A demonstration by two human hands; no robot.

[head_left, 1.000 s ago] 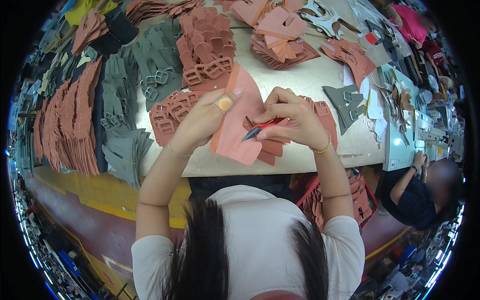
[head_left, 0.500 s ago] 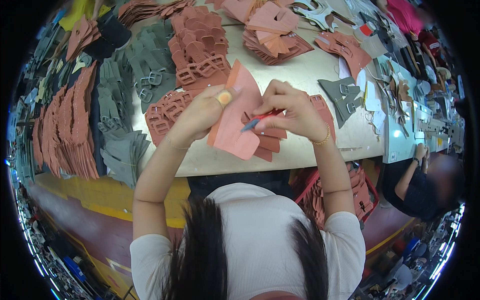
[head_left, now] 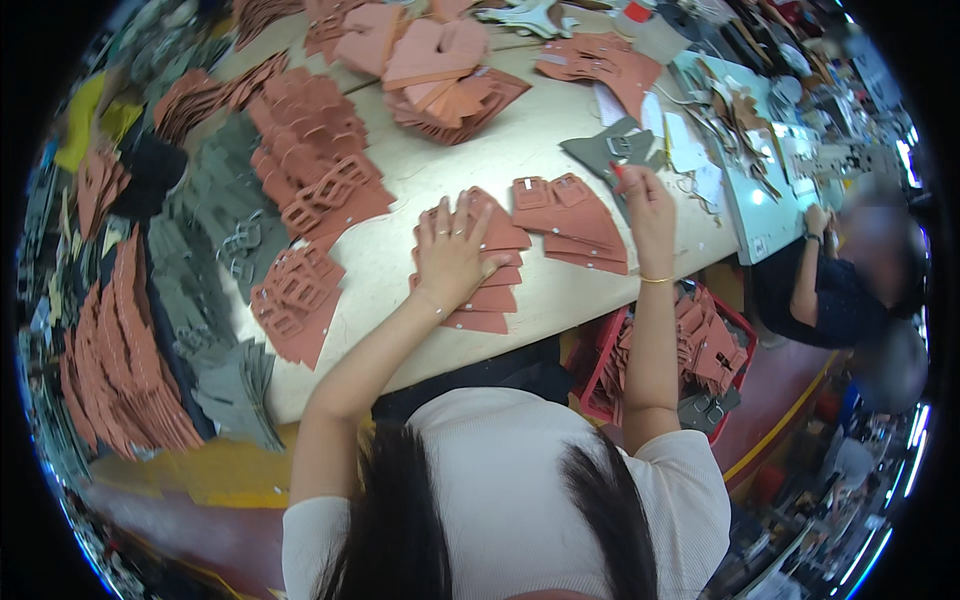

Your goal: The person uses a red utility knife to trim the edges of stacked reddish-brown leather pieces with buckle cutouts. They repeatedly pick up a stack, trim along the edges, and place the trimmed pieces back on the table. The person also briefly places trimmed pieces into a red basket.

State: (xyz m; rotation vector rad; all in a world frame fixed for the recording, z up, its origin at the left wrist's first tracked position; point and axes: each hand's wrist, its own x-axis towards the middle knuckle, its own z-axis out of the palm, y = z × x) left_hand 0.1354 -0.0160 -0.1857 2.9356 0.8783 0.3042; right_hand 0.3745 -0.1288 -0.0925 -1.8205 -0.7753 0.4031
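My left hand [head_left: 455,255] lies with its fingers spread on a fanned pile of salmon leather pieces [head_left: 492,300]. Its palm and fingers cover part of that pile. Farther right, my right hand [head_left: 648,205] is raised, closed around a small red-handled tool [head_left: 617,172]; only a bit of red shows, and its kind is hidden. Between the hands sit salmon straps with buckles [head_left: 580,225]. Just beyond my right hand are dark grey buckled pieces [head_left: 610,150]. Left of my left hand rests another group of salmon buckled pieces [head_left: 300,300].
Stacks of salmon [head_left: 125,350] and grey-green leather parts [head_left: 235,385] line the table's left side. More salmon pieces [head_left: 440,60] stand at the back. A red crate [head_left: 597,400] of parts is below the right edge. At a sewing table [head_left: 745,215], a person [head_left: 820,285] sits.
The salmon piece is no longer held up; my left hand has come down flat onto the fanned pile. My right hand has moved away to the right, still gripping the red-handled tool. The view has shifted.
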